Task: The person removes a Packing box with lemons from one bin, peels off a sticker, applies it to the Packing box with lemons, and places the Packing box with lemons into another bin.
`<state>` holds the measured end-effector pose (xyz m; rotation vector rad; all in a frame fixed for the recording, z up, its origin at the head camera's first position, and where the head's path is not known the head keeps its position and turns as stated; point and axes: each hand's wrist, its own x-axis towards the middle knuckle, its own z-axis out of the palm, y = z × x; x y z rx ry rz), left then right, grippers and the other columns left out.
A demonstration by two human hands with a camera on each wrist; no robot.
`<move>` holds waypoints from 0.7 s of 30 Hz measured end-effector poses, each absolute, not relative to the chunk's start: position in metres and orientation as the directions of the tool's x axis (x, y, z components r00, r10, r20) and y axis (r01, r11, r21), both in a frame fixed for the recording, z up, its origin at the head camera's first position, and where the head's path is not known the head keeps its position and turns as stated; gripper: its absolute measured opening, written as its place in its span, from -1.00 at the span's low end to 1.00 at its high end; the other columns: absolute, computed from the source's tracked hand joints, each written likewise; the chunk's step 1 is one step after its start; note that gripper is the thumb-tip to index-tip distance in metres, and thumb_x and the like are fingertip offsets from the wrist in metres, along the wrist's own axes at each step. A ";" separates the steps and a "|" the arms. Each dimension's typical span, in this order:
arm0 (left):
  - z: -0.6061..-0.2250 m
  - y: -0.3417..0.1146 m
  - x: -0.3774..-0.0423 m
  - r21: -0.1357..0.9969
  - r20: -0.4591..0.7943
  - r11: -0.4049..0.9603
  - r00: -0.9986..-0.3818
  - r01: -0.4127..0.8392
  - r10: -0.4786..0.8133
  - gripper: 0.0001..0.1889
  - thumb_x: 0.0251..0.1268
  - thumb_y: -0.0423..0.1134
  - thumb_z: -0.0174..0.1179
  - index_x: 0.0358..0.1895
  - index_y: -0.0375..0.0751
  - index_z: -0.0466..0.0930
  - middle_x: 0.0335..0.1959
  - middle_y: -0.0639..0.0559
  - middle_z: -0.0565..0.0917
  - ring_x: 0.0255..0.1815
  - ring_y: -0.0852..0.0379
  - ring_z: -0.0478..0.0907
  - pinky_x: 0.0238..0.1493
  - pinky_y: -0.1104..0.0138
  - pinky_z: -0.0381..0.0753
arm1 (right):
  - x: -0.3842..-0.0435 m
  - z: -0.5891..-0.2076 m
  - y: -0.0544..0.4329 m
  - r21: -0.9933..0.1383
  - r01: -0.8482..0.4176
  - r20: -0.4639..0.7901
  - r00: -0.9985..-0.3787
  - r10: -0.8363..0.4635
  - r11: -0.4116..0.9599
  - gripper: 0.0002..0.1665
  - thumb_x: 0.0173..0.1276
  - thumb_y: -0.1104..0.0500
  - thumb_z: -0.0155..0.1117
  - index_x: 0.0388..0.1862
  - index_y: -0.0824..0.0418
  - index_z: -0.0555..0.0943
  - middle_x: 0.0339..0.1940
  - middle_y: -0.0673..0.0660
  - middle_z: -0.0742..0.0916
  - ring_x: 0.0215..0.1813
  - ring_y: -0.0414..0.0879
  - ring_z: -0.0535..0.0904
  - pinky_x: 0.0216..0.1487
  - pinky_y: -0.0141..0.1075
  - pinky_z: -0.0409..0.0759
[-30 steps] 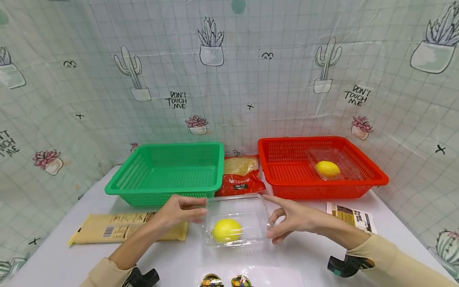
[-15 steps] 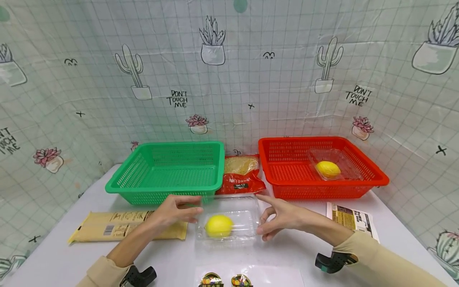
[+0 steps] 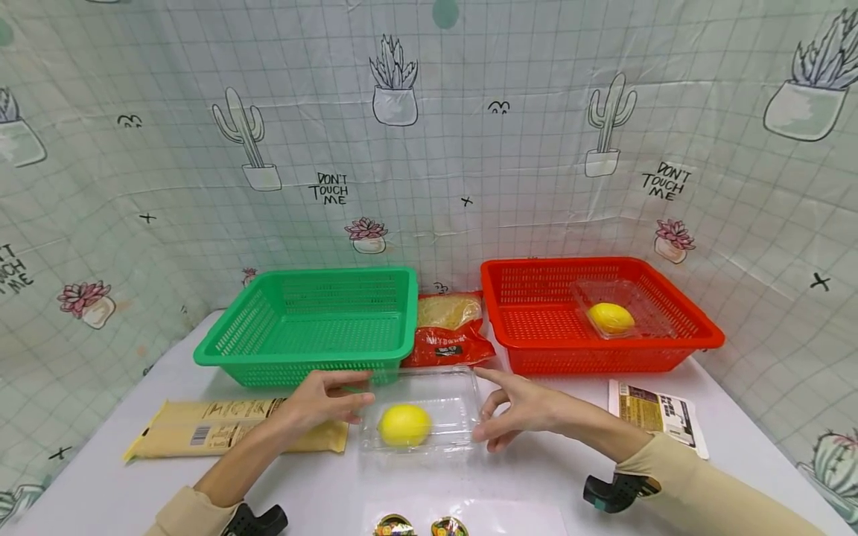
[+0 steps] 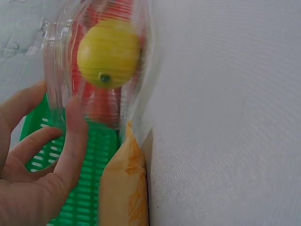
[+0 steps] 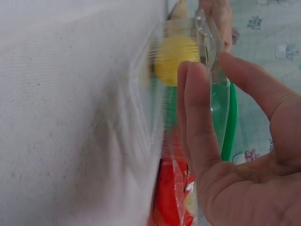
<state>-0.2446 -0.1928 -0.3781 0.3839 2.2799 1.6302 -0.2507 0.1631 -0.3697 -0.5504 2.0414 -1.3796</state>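
A clear plastic clamshell box (image 3: pixel 452 406) with a yellow lemon (image 3: pixel 405 426) inside stands at mid-table, its lid down over the fruit. My left hand (image 3: pixel 328 398) holds the box's left edge, fingers and thumb at the rim; the left wrist view shows the lemon (image 4: pixel 110 52) through the ridged side wall. On the opposite side, my right hand (image 3: pixel 519 406) holds the right edge, forefinger reaching to the far corner and thumb at the near one. The right wrist view has two fingers of the right hand (image 5: pixel 244 188) along the box's wall.
Behind stand a green basket (image 3: pixel 304 359) and a red basket (image 3: pixel 603 344), the red one holding another boxed lemon (image 3: pixel 611 318). Between them lies a red food bag (image 3: pixel 447 346). A tan packet (image 3: pixel 201 432) is left, a small packet (image 3: pixel 660 413) right, and a sticker sheet (image 3: pixel 509 514) in front.
Both hands have shifted the clamshell box a little to the left, mostly in the first half second. The lemon stays inside, and the baskets and packets have not moved.
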 end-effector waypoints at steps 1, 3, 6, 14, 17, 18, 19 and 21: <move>-0.378 -0.193 -0.244 0.947 -0.093 0.319 -0.917 0.039 0.389 -0.29 0.29 -0.07 0.30 0.40 -0.39 0.31 0.28 -0.39 0.51 -0.21 -0.04 0.75 -0.01 0.21 0.71 | -0.250 -0.370 0.163 -0.927 -0.013 -0.247 -0.731 -0.636 0.374 0.32 0.11 0.08 0.55 0.60 0.28 -0.14 -0.32 0.10 0.60 -0.37 -0.05 0.76 -0.26 -0.20 0.74; -0.379 -0.192 -0.244 0.941 -0.085 0.333 -0.920 0.053 0.384 -0.28 0.29 -0.06 0.31 0.40 -0.38 0.31 0.24 -0.38 0.54 -0.22 -0.03 0.75 -0.02 0.21 0.71 | -0.250 -0.370 0.163 -0.927 -0.033 -0.232 -0.734 -0.639 0.374 0.31 0.13 0.09 0.54 0.60 0.29 -0.15 -0.32 0.11 0.59 -0.38 -0.05 0.75 -0.28 -0.18 0.74; -0.379 -0.192 -0.244 0.929 -0.071 0.362 -0.923 0.078 0.379 -0.29 0.30 -0.05 0.30 0.41 -0.36 0.32 0.20 -0.37 0.58 -0.24 0.00 0.75 -0.03 0.23 0.70 | -0.250 -0.370 0.162 -0.925 -0.062 -0.209 -0.738 -0.641 0.374 0.31 0.14 0.11 0.53 0.60 0.31 -0.16 -0.31 0.12 0.59 -0.39 -0.04 0.75 -0.30 -0.16 0.74; -0.377 -0.191 -0.243 0.904 -0.051 0.411 -0.925 0.117 0.375 -0.29 0.32 -0.02 0.27 0.41 -0.35 0.31 0.18 -0.35 0.60 -0.22 0.02 0.73 -0.02 0.20 0.69 | -0.247 -0.371 0.163 -0.899 -0.174 -0.138 -0.757 -0.638 0.401 0.26 0.16 0.06 0.52 0.60 0.29 -0.10 -0.32 0.15 0.61 -0.42 0.05 0.75 -0.35 -0.13 0.74; -0.376 -0.190 -0.242 0.894 -0.052 0.432 -0.928 0.122 0.370 -0.27 0.32 0.00 0.26 0.42 -0.35 0.29 0.21 -0.36 0.58 -0.19 0.01 0.74 0.03 0.18 0.68 | -0.243 -0.370 0.163 -0.869 -0.248 -0.093 -0.769 -0.633 0.429 0.18 0.17 0.04 0.51 0.58 0.25 -0.01 -0.35 0.14 0.60 -0.47 0.05 0.72 -0.41 -0.16 0.72; -0.376 -0.190 -0.241 0.892 -0.052 0.436 -0.928 0.123 0.368 -0.27 0.32 0.01 0.26 0.43 -0.35 0.28 0.22 -0.36 0.57 -0.19 0.00 0.74 0.05 0.17 0.68 | -0.242 -0.370 0.162 -0.859 -0.269 -0.079 -0.772 -0.631 0.436 0.15 0.18 0.03 0.50 0.57 0.22 0.02 -0.36 0.14 0.58 -0.50 0.04 0.71 -0.43 -0.17 0.72; -0.376 -0.189 -0.240 0.889 -0.053 0.441 -0.929 0.124 0.367 -0.26 0.33 0.01 0.25 0.43 -0.35 0.28 0.23 -0.36 0.55 -0.18 0.00 0.75 0.06 0.16 0.67 | -0.241 -0.369 0.162 -0.850 -0.287 -0.065 -0.774 -0.629 0.442 0.12 0.18 0.03 0.50 0.56 0.20 0.05 -0.38 0.13 0.57 -0.52 0.02 0.69 -0.45 -0.18 0.71; -0.375 -0.189 -0.238 0.883 -0.051 0.451 -0.929 0.130 0.367 -0.26 0.34 0.03 0.23 0.44 -0.35 0.26 0.25 -0.36 0.54 -0.15 -0.01 0.75 0.09 0.14 0.66 | -0.238 -0.368 0.161 -0.836 -0.317 -0.037 -0.782 -0.622 0.448 0.03 0.19 0.01 0.49 0.52 0.13 0.13 -0.40 0.11 0.54 -0.55 -0.02 0.67 -0.48 -0.18 0.69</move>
